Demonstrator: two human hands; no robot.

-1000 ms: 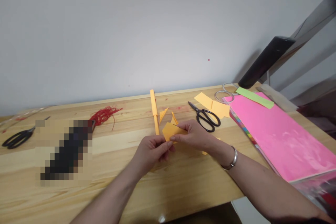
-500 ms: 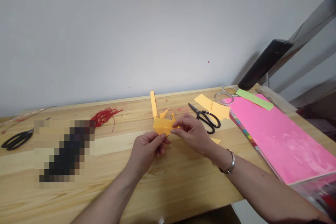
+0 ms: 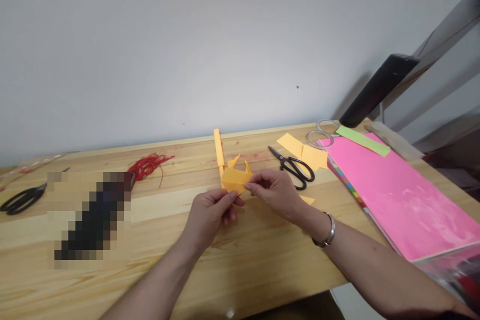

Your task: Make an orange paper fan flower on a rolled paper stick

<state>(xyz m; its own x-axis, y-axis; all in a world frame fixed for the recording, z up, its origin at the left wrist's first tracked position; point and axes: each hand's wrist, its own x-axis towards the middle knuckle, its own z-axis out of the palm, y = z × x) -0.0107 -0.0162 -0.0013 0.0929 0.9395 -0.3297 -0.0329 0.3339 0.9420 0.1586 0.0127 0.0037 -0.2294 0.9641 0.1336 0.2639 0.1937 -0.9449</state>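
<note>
Pinching orange paper (image 3: 235, 177), left hand (image 3: 211, 211) and right hand (image 3: 275, 194) nearly meet.

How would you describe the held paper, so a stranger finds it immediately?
Over the wooden table, the left hand and right hand are close together. Between them is the orange paper. Unlike the loose orange pieces on the table, it is held by both.

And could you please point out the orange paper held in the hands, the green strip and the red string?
Held orange paper (image 3: 235, 176): head view, on its broad upper face.
Green strip (image 3: 363, 140): head view, middle of its flat face.
Red string (image 3: 147, 166): head view, middle of the tangled heap.
</note>
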